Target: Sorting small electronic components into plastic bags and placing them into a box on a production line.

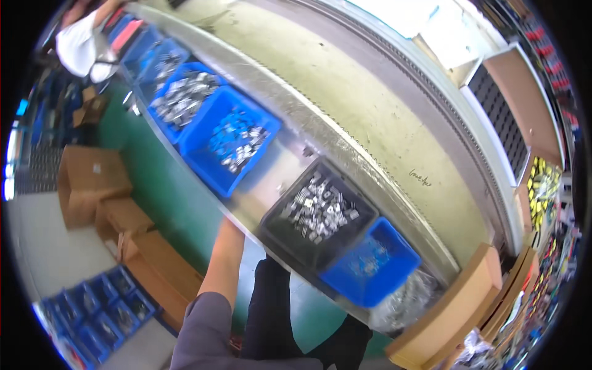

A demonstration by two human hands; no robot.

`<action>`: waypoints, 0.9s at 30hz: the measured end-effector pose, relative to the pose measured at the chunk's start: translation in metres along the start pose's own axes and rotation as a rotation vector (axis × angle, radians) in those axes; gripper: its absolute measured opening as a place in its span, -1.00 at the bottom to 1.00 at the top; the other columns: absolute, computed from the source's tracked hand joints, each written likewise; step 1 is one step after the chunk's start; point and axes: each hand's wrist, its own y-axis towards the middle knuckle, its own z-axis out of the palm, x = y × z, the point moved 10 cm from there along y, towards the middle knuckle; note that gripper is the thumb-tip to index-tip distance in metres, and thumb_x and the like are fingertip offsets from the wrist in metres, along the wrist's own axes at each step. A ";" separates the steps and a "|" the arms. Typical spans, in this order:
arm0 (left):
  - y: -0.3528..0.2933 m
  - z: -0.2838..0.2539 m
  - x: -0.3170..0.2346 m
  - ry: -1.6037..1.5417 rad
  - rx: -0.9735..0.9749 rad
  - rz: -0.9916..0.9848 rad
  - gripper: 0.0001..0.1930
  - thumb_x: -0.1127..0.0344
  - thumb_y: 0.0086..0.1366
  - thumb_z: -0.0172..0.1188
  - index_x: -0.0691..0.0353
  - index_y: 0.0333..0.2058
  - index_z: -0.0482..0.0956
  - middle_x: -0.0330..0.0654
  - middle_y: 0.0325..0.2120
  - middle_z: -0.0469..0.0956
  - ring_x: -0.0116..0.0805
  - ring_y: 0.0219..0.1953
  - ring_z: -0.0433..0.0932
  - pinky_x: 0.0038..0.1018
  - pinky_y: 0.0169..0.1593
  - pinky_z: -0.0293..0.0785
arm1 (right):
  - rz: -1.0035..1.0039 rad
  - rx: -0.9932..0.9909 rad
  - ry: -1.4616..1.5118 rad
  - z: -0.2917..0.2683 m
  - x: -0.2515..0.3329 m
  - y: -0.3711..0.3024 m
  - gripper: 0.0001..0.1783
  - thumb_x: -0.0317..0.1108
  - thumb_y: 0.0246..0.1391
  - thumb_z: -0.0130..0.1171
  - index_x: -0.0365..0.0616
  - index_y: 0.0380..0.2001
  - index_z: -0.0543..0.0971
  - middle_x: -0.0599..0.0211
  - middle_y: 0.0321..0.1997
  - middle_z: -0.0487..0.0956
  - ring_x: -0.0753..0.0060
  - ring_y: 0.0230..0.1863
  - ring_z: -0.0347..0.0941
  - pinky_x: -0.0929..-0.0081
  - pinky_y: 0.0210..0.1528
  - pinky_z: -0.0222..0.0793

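Observation:
My left forearm (222, 262) reaches up from the lower edge to the near rim of the long metal-edged bench. Its hand is smeared or hidden at that rim, between a blue bin (203, 161) of blue and silver small parts and a black bin (266, 227) of small silver metal pieces. Whether its fingers hold anything does not show. A small skin-coloured patch (454, 356) at the lower right, beside an open cardboard box (441, 314), may be part of my right hand; its fingers cannot be made out.
Right of the black bin stands another blue bin (398, 262), then a clear plastic bag (404, 302). More blue bins line the bench's far left, near another person's white-clothed arm (77, 46). Beyond runs a pale belt (370, 117). Cardboard boxes (92, 185) stand on the floor at left.

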 end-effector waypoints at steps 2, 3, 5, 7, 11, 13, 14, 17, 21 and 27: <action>0.031 0.005 0.023 0.005 0.049 -0.070 -0.44 0.04 0.25 -0.14 0.19 0.14 0.03 -0.04 0.09 0.18 -0.14 0.03 0.31 -0.26 -0.05 0.34 | 0.061 -0.025 -0.031 0.003 -0.001 -0.040 -0.87 -0.42 -0.13 0.07 -0.27 -0.60 0.43 0.39 -0.63 0.39 0.56 -0.57 0.23 0.55 -0.56 0.15; 0.046 0.006 0.032 0.003 0.068 -0.094 -0.44 0.04 0.25 -0.14 0.19 0.14 0.03 -0.04 0.09 0.18 -0.14 0.03 0.31 -0.26 -0.05 0.34 | 0.083 -0.033 -0.038 0.005 -0.003 -0.053 -0.88 -0.42 -0.13 0.07 -0.27 -0.60 0.43 0.39 -0.63 0.39 0.56 -0.57 0.23 0.55 -0.56 0.15; 0.070 0.010 0.052 -0.007 0.111 -0.137 -0.44 0.04 0.24 -0.14 0.19 0.14 0.04 -0.04 0.09 0.19 -0.15 0.03 0.31 -0.26 -0.05 0.34 | 0.119 -0.056 -0.050 0.006 -0.006 -0.077 -0.88 -0.42 -0.13 0.07 -0.27 -0.60 0.43 0.39 -0.63 0.39 0.56 -0.57 0.23 0.55 -0.56 0.16; 0.086 0.018 0.070 -0.023 0.156 -0.171 -0.44 0.04 0.24 -0.13 0.19 0.14 0.04 -0.04 0.09 0.19 -0.15 0.03 0.31 -0.26 -0.05 0.34 | 0.145 -0.083 -0.056 0.008 -0.007 -0.093 -0.88 -0.43 -0.13 0.07 -0.27 -0.60 0.43 0.39 -0.64 0.39 0.56 -0.57 0.23 0.54 -0.55 0.16; 0.102 0.041 0.097 -0.067 0.251 -0.214 -0.44 0.04 0.24 -0.13 0.19 0.13 0.05 -0.05 0.08 0.20 -0.15 0.03 0.32 -0.26 -0.05 0.34 | 0.174 -0.142 -0.048 0.014 -0.004 -0.109 -0.88 -0.43 -0.13 0.07 -0.27 -0.59 0.42 0.39 -0.64 0.38 0.56 -0.57 0.23 0.54 -0.55 0.16; 0.106 0.051 0.107 -0.093 0.296 -0.229 -0.45 0.04 0.24 -0.13 0.19 0.13 0.06 -0.05 0.08 0.20 -0.15 0.03 0.32 -0.26 -0.05 0.35 | 0.181 -0.170 -0.040 0.018 -0.002 -0.111 -0.88 -0.43 -0.13 0.07 -0.27 -0.59 0.42 0.39 -0.64 0.38 0.56 -0.57 0.23 0.54 -0.55 0.16; 0.107 0.055 0.111 -0.106 0.317 -0.236 -0.45 0.04 0.24 -0.13 0.19 0.13 0.06 -0.05 0.08 0.20 -0.15 0.03 0.32 -0.26 -0.06 0.35 | 0.185 -0.183 -0.035 0.021 -0.001 -0.112 -0.89 -0.43 -0.13 0.06 -0.27 -0.59 0.42 0.39 -0.64 0.38 0.56 -0.57 0.23 0.54 -0.54 0.16; 0.112 0.065 0.118 -0.147 0.377 -0.251 -0.45 0.05 0.24 -0.12 0.19 0.13 0.07 -0.05 0.08 0.20 -0.15 0.03 0.32 -0.26 -0.06 0.35 | 0.189 -0.218 -0.017 0.032 0.006 -0.109 -0.89 -0.44 -0.13 0.06 -0.27 -0.59 0.42 0.39 -0.64 0.38 0.55 -0.57 0.23 0.53 -0.54 0.16; 0.119 0.073 0.133 -0.198 0.442 -0.285 -0.45 0.05 0.24 -0.12 0.19 0.12 0.07 -0.05 0.08 0.21 -0.15 0.02 0.32 -0.27 -0.06 0.35 | 0.203 -0.250 -0.004 0.045 0.020 -0.100 -0.89 -0.44 -0.13 0.06 -0.27 -0.59 0.42 0.38 -0.64 0.38 0.55 -0.57 0.22 0.53 -0.54 0.16; 0.114 0.062 0.160 -0.310 0.499 -0.327 -0.46 0.05 0.23 -0.11 0.18 0.12 0.09 -0.06 0.07 0.22 -0.16 0.02 0.32 -0.27 -0.06 0.35 | 0.194 -0.265 -0.002 0.045 0.043 -0.074 -0.90 -0.44 -0.13 0.05 -0.27 -0.58 0.42 0.38 -0.64 0.37 0.55 -0.57 0.22 0.52 -0.53 0.16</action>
